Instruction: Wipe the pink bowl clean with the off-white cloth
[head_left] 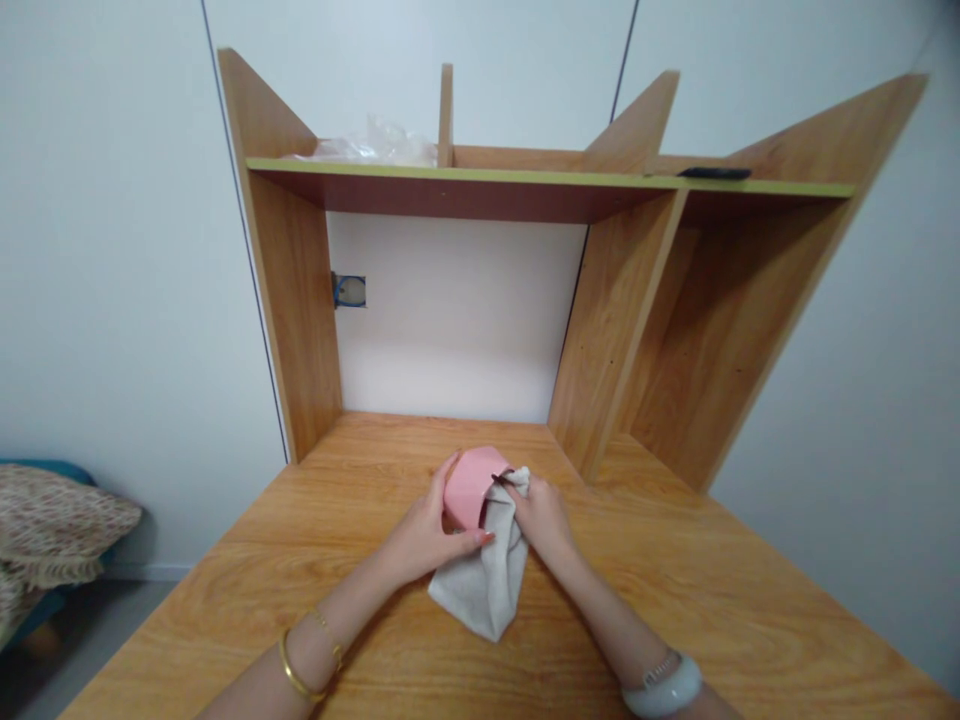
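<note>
Before wood-grain shelving (pixel 622 330), a pink container (pixel 469 486) is clasped by left hand (pixel 429 532), fingers spread; gray cloth (pixel 480 595) is pinched by right hand (pixel 546 512).

On my feed I see a brown wood-grain shelf unit (pixel 619 290) beyond the grip; on it, crumpled clear plastic (pixel 379 145) leftward, a flat black object (pixel 715 173) rightward; fringed, patterned cloth (pixel 60 515) well left.

Pictured without any readable text, label, brand, number or sign.
</note>
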